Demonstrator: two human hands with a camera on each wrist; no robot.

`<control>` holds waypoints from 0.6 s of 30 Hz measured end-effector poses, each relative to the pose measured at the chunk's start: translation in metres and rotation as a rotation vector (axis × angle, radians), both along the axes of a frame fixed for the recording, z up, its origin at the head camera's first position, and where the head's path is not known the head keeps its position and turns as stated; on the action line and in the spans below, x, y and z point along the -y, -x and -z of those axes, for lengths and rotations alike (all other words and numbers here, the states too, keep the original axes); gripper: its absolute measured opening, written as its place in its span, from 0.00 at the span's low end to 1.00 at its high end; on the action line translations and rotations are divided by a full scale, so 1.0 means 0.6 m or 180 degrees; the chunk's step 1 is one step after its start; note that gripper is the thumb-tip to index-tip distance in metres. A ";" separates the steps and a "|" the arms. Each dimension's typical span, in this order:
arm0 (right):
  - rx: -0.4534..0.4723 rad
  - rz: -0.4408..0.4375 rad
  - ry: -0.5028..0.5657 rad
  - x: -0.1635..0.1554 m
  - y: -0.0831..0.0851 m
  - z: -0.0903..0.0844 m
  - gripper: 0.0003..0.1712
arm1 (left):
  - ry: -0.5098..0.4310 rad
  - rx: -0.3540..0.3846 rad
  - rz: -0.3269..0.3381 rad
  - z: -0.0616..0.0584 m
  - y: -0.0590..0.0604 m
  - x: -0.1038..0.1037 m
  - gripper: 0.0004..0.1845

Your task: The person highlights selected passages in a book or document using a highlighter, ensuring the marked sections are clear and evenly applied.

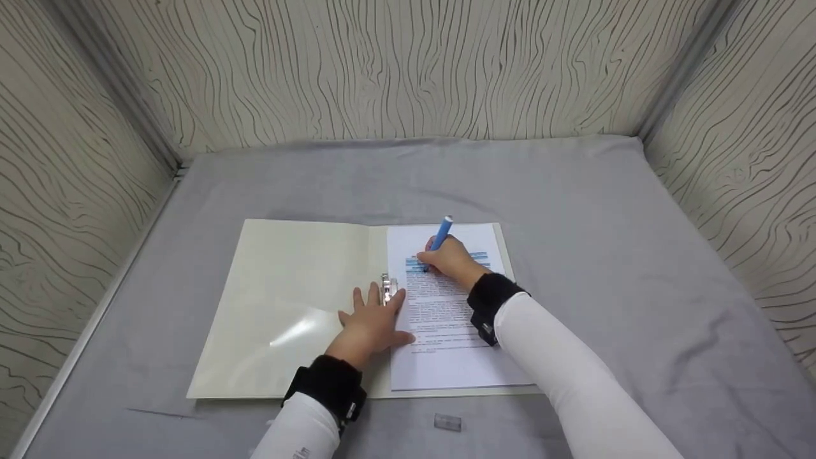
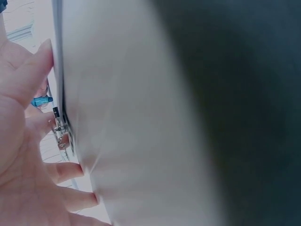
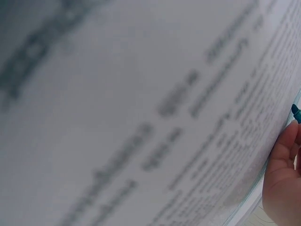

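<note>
I press my flat, spread left hand point(image 1: 371, 320) on the open cream folder point(image 1: 287, 306) to steady it, while my right hand point(image 1: 450, 259) pinches the blue highlighter pen point(image 1: 439, 238) over the printed white sheet point(image 1: 446, 331).

The left hand point(image 2: 21, 155) lies flat, fingertips beside the folder point(image 2: 141, 122) and its metal clip point(image 2: 62, 134).

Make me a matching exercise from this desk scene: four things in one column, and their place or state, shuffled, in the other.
Things:
1. blue highlighter
2. left hand
3. clear cap
4. printed page

States:
A. lying on the grey cloth in front of the folder
B. gripped in the right hand, tip on the text
C. pressed flat by the folder's metal clip
D. lying in the open folder's right half, top lines marked blue

Pairs: 1-B, 2-C, 3-A, 4-D
</note>
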State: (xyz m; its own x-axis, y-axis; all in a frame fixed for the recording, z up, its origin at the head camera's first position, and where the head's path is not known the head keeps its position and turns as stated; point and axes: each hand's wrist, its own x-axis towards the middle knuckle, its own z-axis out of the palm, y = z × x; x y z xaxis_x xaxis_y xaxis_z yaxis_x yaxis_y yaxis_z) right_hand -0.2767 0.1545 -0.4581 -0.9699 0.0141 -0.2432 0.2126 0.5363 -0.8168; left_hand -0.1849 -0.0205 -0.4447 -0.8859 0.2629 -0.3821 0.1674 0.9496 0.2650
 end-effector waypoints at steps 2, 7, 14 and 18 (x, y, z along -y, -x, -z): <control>-0.0010 0.0010 0.0017 0.000 0.000 0.000 0.12 | -0.0011 0.0008 -0.0005 0.000 0.000 0.000 0.45; -0.0057 0.0017 0.0002 -0.001 0.001 0.002 0.12 | -0.0031 0.0016 -0.0008 -0.001 0.001 0.000 0.45; -0.0037 0.0029 -0.0089 -0.002 0.001 0.000 0.13 | -0.0008 -0.0010 -0.0006 0.002 0.001 0.001 0.45; -0.0030 0.0022 -0.0072 -0.003 0.001 0.000 0.13 | 0.0001 -0.0015 -0.0007 0.002 0.002 0.001 0.45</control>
